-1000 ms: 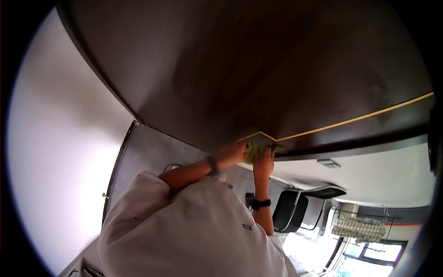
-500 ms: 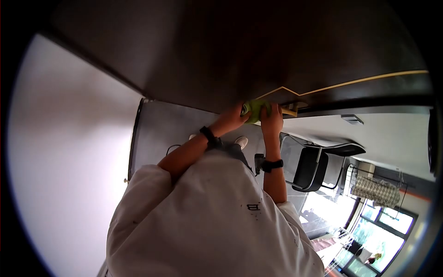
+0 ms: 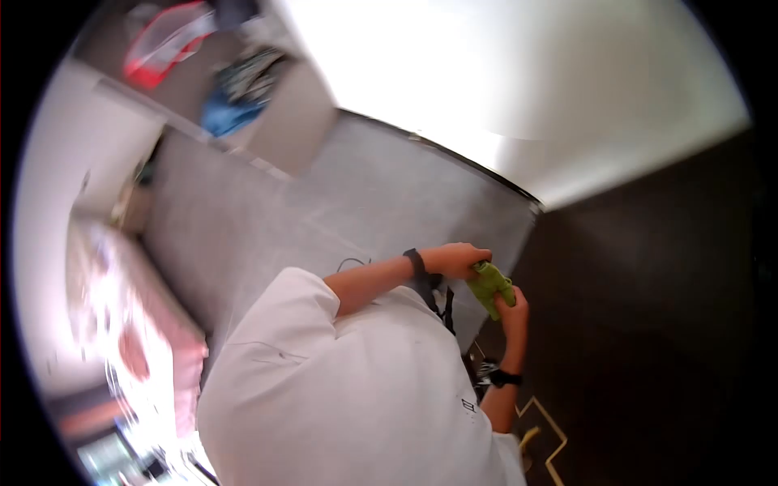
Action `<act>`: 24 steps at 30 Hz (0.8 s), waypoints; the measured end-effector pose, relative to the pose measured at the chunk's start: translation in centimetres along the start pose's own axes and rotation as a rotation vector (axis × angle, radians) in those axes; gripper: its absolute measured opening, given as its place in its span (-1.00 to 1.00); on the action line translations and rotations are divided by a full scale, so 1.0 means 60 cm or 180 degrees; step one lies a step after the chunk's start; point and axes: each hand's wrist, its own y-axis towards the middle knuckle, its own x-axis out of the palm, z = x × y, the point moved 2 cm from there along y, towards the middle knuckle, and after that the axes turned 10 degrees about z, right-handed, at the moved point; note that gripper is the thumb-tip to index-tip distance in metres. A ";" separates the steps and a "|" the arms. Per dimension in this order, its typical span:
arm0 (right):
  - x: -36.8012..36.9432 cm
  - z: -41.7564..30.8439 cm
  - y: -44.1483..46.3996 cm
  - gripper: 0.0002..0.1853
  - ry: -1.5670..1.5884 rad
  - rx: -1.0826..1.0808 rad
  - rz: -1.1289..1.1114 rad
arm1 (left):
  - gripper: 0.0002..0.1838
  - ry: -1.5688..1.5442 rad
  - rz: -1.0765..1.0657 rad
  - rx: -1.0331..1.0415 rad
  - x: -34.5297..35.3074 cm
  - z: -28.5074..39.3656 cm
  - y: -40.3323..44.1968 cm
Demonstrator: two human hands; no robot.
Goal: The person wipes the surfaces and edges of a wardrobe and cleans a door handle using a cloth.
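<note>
A crumpled green cloth (image 3: pixel 489 289) is stretched between my two hands, in front of my body. My left hand (image 3: pixel 459 260) is closed on its upper end. At the lower right end, my right hand (image 3: pixel 511 313) pinches the cloth. Both hands are beside a dark door panel (image 3: pixel 632 324) with a thin gold trim line (image 3: pixel 556 429). A gold handle (image 3: pixel 529 440) shows low on the panel, below my right forearm. The cloth appears apart from the panel.
A white wall or door panel (image 3: pixel 502 89) rises ahead. At the upper left, an open-topped box or shelf (image 3: pixel 300 117) holds blue and grey clothes (image 3: pixel 243 89) and a red-edged bag (image 3: pixel 170 44). A bed with pink bedding (image 3: pixel 166 300) is on the left, over grey floor (image 3: pixel 324 194).
My view has swung left, so the dark panel now lies to the right. Both hands have come away from the area by the gold handle, still holding the green cloth.
</note>
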 end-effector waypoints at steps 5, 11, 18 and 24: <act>0.230 -0.203 0.032 -0.64 -0.1026 -0.2326 -0.1451 | -0.66 -0.0732 0.1571 -0.0841 -0.100 -0.136 -0.306; 0.517 -0.372 -0.064 -0.59 -0.1230 -0.2526 -0.2311 | -0.61 -0.1139 0.3352 -0.1055 -0.201 -0.267 -0.537; 0.873 -0.513 -0.126 -0.49 -0.0906 -0.2637 -0.2576 | -0.59 -0.1221 0.4903 -0.1584 -0.352 -0.291 -0.735; 1.108 -0.618 -0.188 -0.51 -0.0666 -0.2683 -0.3150 | -0.59 -0.0700 0.5637 -0.1240 -0.472 -0.355 -0.928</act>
